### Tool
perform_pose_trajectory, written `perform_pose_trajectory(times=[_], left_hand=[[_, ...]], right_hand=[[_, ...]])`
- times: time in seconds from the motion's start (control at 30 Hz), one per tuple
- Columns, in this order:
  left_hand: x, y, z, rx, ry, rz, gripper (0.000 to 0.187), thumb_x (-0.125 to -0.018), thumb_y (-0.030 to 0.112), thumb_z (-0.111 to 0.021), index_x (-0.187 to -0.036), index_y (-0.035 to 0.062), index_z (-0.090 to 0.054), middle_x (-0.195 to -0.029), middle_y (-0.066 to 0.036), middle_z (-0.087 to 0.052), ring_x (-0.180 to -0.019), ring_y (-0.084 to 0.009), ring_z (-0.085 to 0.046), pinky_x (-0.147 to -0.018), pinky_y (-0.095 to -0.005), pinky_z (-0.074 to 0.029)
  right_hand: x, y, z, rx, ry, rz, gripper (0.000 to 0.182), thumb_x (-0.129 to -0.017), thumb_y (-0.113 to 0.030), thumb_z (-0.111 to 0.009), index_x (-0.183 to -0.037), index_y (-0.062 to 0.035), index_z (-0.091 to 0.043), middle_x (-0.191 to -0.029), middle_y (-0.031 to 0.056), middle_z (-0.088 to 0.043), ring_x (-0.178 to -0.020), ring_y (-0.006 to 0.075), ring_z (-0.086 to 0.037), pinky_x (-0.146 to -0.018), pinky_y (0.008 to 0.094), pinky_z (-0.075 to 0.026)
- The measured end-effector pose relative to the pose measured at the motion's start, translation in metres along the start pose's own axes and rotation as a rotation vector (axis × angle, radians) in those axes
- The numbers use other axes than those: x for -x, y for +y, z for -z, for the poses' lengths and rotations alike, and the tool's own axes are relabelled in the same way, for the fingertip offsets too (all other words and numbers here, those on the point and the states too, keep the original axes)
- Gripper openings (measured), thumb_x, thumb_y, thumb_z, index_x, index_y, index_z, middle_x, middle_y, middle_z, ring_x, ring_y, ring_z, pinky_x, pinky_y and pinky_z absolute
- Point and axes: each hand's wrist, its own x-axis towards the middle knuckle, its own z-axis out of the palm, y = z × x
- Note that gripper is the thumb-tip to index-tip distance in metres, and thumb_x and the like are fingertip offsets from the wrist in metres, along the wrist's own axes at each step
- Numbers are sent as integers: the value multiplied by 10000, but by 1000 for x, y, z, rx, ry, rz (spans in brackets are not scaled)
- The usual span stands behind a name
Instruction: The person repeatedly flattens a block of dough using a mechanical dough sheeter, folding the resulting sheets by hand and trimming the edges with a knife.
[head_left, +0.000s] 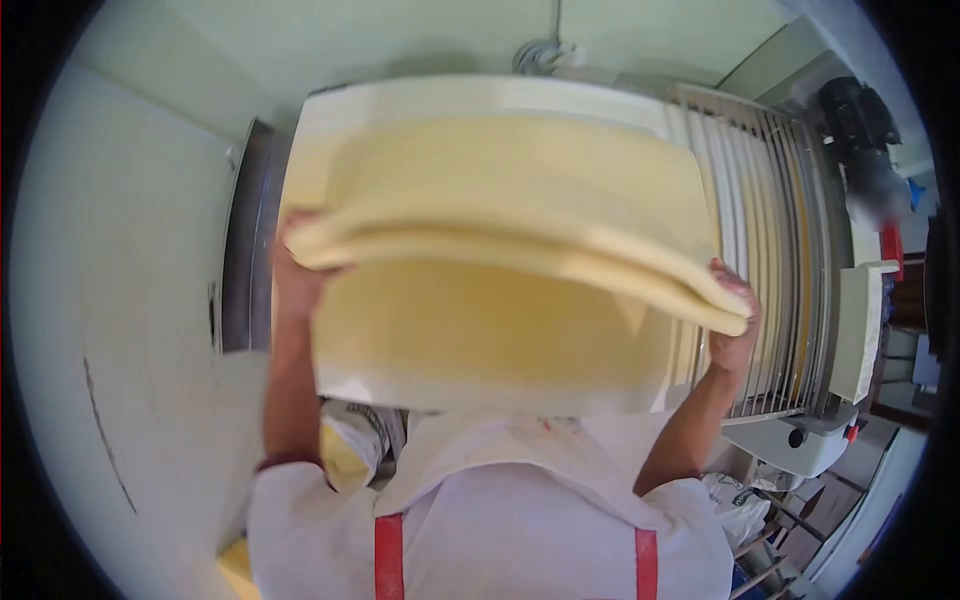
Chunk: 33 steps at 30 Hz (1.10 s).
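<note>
A wide sheet of pale yellow dough (520,165) spans the middle of the view, its near part lifted and doubled over into a thick, sagging edge. My left hand (300,255) is closed around the left end of that raised edge. At the opposite end, my right hand (735,290) grips the dough with its fingers wrapped over the corner. The far part of the sheet lies flat on a white work surface (480,92). Below the raised edge, more yellow shows, blurred and in shadow.
A metal wire guard (800,270) borders the surface on the right, beside machine parts. A grey metal panel (250,250) stands along the left edge, near a pale wall (120,280). An open bag (355,440) sits under the near left edge.
</note>
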Motion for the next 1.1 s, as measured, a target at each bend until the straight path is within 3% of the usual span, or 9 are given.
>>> perform_pose_trajectory(times=[0.1, 0.27, 0.47, 0.6, 0.7, 0.8, 0.9, 1.0, 1.1], left_hand=[[118, -89, -36, 164, 94, 272, 529, -707, -87, -723, -1188, 45, -546, -1368, -150, -501, -1289, -228, -456, -1078, -368, -372], [161, -75, -50, 168, 93, 204, 688, -835, 206, -728, -1408, 28, -391, -1433, -156, -438, -1309, -254, -432, -1082, -352, -342], [153, -83, -52, -105, 72, 317, 808, -822, 257, -750, -1444, -13, -311, -1433, -191, -431, -1298, -240, -444, -1070, -343, -360], [143, -65, -56, -500, 19, 255, 737, -864, 198, -686, -1460, 7, -298, -1484, -195, -356, -1376, -280, -347, -1115, -397, -300], [132, -31, -150, -866, -92, -228, 716, -897, 259, -621, -1473, 14, -272, -1518, -216, -280, -1425, -324, -250, -1150, -477, -200], [127, -11, -268, -791, -367, -265, 680, -955, 354, -474, -1494, 25, -222, -1551, -217, -195, -1451, -358, -152, -1156, -525, -118], [123, -2, -326, -1050, -395, -244, 671, -976, 394, -399, -1500, 23, -202, -1560, -214, -174, -1458, -355, -139, -1154, -523, -123], [130, 5, -354, -1078, -323, -156, 665, -986, 411, -362, -1498, 18, -201, -1559, -213, -177, -1457, -343, -151, -1158, -527, -124], [146, 21, -434, -1146, -288, -153, 664, -985, 413, -356, -1498, 20, -205, -1556, -212, -187, -1458, -337, -145, -1168, -515, -102]], right_hand=[[86, 61, -20, -79, 118, -346, 115, -829, -41, -665, -933, -86, -648, -1339, 162, -541, -1311, 306, -450, -1067, 443, -380], [136, 65, -30, -167, 123, -367, 286, -791, 25, -646, -1069, -36, -617, -1496, 161, -352, -1346, 287, -400, -1116, 409, -318], [136, 69, -55, 425, 238, -302, 403, -852, -77, -656, -1243, -9, -589, -1381, 161, -507, -1307, 266, -445, -1074, 351, -338], [137, 70, -52, 438, 268, -308, 394, -859, -106, -669, -1236, -15, -605, -1332, 146, -561, -1279, 247, -480, -1064, 327, -347], [139, 48, -61, 342, 366, -446, 411, -857, -118, -675, -1250, -22, -599, -1317, 145, -576, -1266, 248, -499, -1057, 329, -361], [163, 65, -53, 434, 317, -242, 424, -861, -127, -664, -1261, -11, -585, -1311, 183, -567, -1283, 294, -483, -1065, 362, -362], [169, 30, -23, 595, 83, -228, 571, -867, -135, -640, -1373, 34, -437, -1419, 255, -430, -1363, 359, -374, -1102, 402, -309], [179, -81, 57, 222, -197, -197, 734, -813, -98, -647, -1447, 27, -299, -1511, 214, -309, -1422, 327, -273, -1139, 431, -244], [194, -146, 218, 371, -162, 276, 619, -889, -199, -564, -1409, 32, -323, -1387, 245, -430, -1270, 344, -436, -1053, 457, -351]])
